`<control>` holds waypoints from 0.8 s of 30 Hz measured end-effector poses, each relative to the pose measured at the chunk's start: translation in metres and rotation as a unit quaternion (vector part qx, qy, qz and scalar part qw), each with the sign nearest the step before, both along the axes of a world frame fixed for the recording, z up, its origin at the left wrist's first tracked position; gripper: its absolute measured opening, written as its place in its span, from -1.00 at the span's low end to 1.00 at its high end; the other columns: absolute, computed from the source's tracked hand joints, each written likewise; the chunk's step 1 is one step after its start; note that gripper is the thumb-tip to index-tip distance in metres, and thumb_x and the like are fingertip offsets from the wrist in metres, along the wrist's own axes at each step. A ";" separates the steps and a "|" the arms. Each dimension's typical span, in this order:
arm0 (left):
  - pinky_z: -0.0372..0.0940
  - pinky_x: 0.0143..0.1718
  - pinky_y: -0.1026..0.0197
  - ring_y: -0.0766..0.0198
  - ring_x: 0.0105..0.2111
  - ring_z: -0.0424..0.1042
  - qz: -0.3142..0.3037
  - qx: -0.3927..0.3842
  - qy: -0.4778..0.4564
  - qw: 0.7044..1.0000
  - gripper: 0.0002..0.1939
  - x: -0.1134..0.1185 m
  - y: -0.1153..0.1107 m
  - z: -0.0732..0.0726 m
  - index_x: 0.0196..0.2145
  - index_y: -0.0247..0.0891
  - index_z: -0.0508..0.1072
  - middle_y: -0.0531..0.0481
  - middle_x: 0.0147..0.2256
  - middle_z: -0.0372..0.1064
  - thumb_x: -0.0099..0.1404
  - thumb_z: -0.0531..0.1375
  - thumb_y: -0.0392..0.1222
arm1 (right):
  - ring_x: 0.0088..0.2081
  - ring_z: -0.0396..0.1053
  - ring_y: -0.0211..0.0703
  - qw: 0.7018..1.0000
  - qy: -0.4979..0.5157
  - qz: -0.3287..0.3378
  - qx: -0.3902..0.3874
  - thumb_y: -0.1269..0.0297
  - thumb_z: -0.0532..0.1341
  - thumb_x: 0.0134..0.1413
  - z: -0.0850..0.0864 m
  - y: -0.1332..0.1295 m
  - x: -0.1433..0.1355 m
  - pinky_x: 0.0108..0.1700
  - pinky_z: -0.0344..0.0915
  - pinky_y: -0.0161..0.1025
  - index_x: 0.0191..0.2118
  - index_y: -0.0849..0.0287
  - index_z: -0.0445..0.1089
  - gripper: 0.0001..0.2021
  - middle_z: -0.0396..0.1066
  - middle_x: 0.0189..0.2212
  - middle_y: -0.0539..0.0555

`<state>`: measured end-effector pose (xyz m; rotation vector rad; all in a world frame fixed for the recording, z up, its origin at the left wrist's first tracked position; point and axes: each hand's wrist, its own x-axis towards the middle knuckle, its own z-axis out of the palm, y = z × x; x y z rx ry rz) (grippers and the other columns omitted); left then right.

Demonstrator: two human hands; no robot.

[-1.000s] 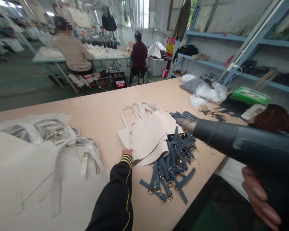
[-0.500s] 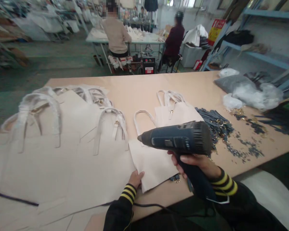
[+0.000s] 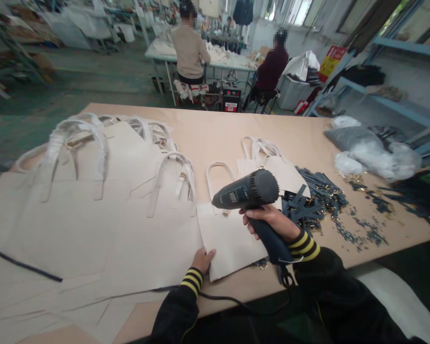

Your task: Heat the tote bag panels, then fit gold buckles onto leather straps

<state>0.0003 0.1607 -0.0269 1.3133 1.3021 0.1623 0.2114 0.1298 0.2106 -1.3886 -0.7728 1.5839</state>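
My right hand (image 3: 270,220) is wrapped round the grip of a dark blue heat gun (image 3: 245,192), its nozzle aimed left over a cream bag panel (image 3: 232,243). A loop handle (image 3: 220,166) and a small gold-coloured fitting (image 3: 226,213) show at the panel's top. With the thumb on top, my left hand (image 3: 203,260) pinches the panel's left edge near the lower corner. Left of it are spread larger cream panels (image 3: 143,248) with handles. More handled panels (image 3: 290,174) lie behind the heat gun. A black cord (image 3: 229,298) runs along the table's near edge.
Dark straps with gold-coloured hardware (image 3: 317,193) are heaped at the right, beside scattered dark bits (image 3: 365,229). Plastic bags (image 3: 376,148) rest on the table's (image 3: 200,124) right side. Beyond it, two people sit at another table (image 3: 236,62). Blue shelving (image 3: 376,95) stands at right.
The heat gun's body has swung so its rear end sits further left and nearer the nozzle in view. My right hand moved left with it; my left hand keeps its pinch on the panel.
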 end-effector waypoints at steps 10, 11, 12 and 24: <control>0.24 -0.31 0.18 0.12 -0.39 0.40 -0.062 0.117 0.036 0.991 -0.75 -0.006 0.001 0.005 -0.66 -0.21 0.28 -0.05 -0.56 0.39 0.10 0.03 -0.10 | -0.56 0.30 -0.25 0.982 -0.151 -0.116 0.006 0.26 0.25 -0.07 0.034 -0.014 0.072 -0.63 0.30 -0.34 -0.38 0.29 0.31 -0.81 0.32 -0.50 0.07; 0.24 -0.32 0.20 0.14 -0.40 0.39 -0.066 0.125 0.043 0.989 -0.75 -0.006 0.000 0.004 -0.65 -0.21 0.29 -0.04 -0.55 0.40 0.11 0.02 -0.11 | -0.57 0.30 -0.25 0.981 -0.153 -0.122 0.004 0.27 0.24 -0.07 0.031 -0.010 0.075 -0.64 0.30 -0.34 -0.40 0.30 0.31 -0.82 0.32 -0.52 0.08; 0.24 -0.32 0.21 0.16 -0.41 0.39 -0.069 0.133 0.051 0.987 -0.76 -0.006 -0.001 0.003 -0.63 -0.21 0.29 -0.04 -0.55 0.40 0.11 0.01 -0.12 | -0.57 0.30 -0.25 0.979 -0.156 -0.129 0.000 0.27 0.24 -0.07 0.028 -0.006 0.076 -0.64 0.30 -0.33 -0.41 0.30 0.31 -0.82 0.32 -0.53 0.09; 0.17 -0.07 0.02 0.06 -0.11 0.30 -0.070 0.318 0.146 0.934 -0.68 0.006 -0.025 0.014 -0.15 -0.41 0.33 -0.31 -0.15 0.30 0.21 -0.08 -0.26 | -0.59 0.31 -0.25 0.990 -0.120 -0.063 -0.030 0.29 0.23 -0.08 0.014 -0.015 0.048 -0.66 0.30 -0.34 -0.39 0.31 0.30 -0.83 0.33 -0.50 0.09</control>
